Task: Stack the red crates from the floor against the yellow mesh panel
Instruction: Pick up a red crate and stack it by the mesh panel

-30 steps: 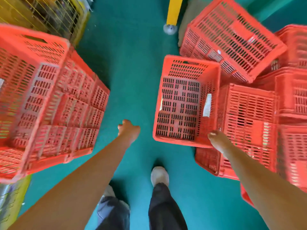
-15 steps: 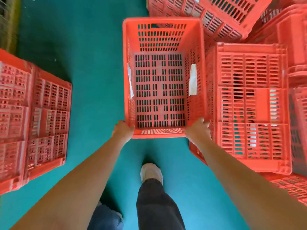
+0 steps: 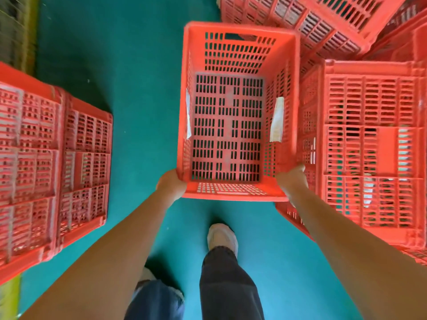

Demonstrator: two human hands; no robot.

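Looking straight down, we see our own dark trouser legs [image 3: 228,285] and one pale shoe [image 3: 221,236] planted on a green floor [image 3: 143,88]. Our two bare arms reach forward from the bottom corners of the view. The left hand [image 3: 171,184] is curled round the near left corner of an open red crate [image 3: 231,125], and the right hand [image 3: 292,181] is curled round its near right corner; both grip the rim, with the fingertips hidden behind the plastic. The crate sits upright in the middle of the view, mouth towards us, so we look through its slotted base to the floor below. We cannot tell whether it is resting on the floor or lifted off it. A white label [image 3: 277,118] is stuck on the inside of its right wall, and a narrower one [image 3: 188,116] on the inside of its left wall. Just beside the crate on the right, touching or nearly touching it, an upturned crate [image 3: 369,146] shows its ribbed underside. Well apart on the left, across a strip of bare floor, stands a stack of red crates [image 3: 53,162]. Farther off, past the held crate's far rim, a tilted crate [image 3: 323,24] leans at an angle. At the far left corner, blurred, is the yellow mesh panel [image 3: 16,31].
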